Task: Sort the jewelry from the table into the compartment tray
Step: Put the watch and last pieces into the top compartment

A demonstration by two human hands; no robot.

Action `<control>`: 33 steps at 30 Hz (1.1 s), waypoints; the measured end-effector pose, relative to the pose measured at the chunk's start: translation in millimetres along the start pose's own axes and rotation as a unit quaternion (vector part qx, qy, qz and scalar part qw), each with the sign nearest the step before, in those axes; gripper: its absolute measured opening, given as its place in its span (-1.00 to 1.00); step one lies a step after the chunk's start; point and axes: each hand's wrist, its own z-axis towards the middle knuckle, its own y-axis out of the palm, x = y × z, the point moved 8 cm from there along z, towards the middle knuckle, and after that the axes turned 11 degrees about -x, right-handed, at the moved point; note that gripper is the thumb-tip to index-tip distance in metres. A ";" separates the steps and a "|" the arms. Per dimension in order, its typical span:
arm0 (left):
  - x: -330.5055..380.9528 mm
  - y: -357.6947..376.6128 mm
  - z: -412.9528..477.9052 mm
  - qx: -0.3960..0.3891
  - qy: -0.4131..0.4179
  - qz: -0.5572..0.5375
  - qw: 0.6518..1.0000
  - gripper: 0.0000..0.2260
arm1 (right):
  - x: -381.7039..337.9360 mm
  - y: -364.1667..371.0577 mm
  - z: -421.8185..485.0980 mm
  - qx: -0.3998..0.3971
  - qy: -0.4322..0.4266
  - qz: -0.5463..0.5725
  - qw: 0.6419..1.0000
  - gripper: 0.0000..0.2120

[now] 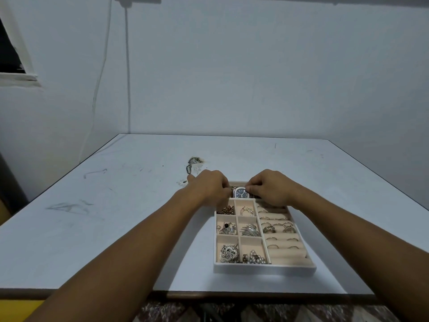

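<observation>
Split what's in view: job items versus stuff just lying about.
Job: tray, watch held by left hand and right hand, loose jewelry on table.
Lying about: wall cable, window.

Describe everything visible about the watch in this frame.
The watch has a dark blue dial in a rounded silver-looking metal case, face up toward the camera. It sits at the far end of the compartment tray. The left hand and right hand pinch it from either side, hiding most of its band; only a dark bit shows to the right.
</observation>
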 end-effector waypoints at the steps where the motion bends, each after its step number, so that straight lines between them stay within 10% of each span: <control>1: 0.4 0.4 -0.2 0.001 0.003 0.002 1.000 -0.79 | 1.5 0.4 0.7 -0.005 0.008 -0.011 1.000 -0.79; 17: 17.1 -3.3 6.2 0.007 -0.012 0.196 0.981 -0.74 | 5.2 -5.3 3.2 0.011 0.046 -0.088 0.995 -0.86; 33: 10.8 -6.6 20.9 -0.096 0.072 0.137 0.983 -0.87 | -2.1 -8.2 8.7 -0.074 0.052 -0.157 0.983 -0.83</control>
